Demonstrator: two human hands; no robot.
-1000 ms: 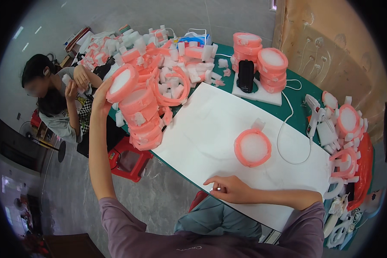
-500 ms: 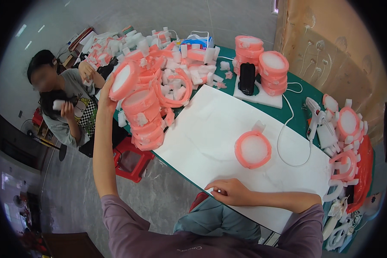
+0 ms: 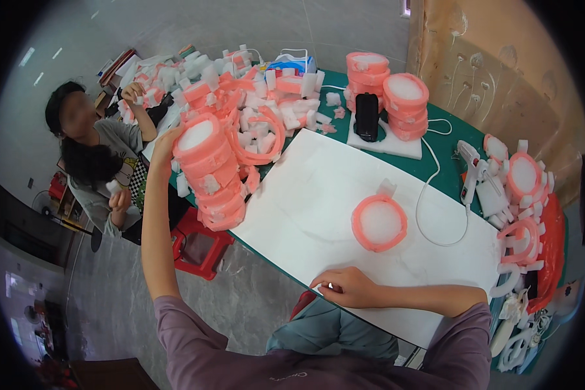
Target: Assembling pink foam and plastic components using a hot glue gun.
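my left hand (image 3: 164, 144) rests on the tall stack of pink foam rings (image 3: 209, 170); my right hand (image 3: 346, 287) presses the white board (image 3: 318, 195).

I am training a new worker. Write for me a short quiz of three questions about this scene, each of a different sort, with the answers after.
1. True or false: the left hand rests against the top of the tall leaning stack of pink foam rings.
2. Multiple choice: where does the single pink ring lie? A) on the red stool, B) flat on the white board, C) on the black device.
3. Fill in: the right hand rests at the near ____ of the white board.

Key: 1 true. 2 B. 3 edge.
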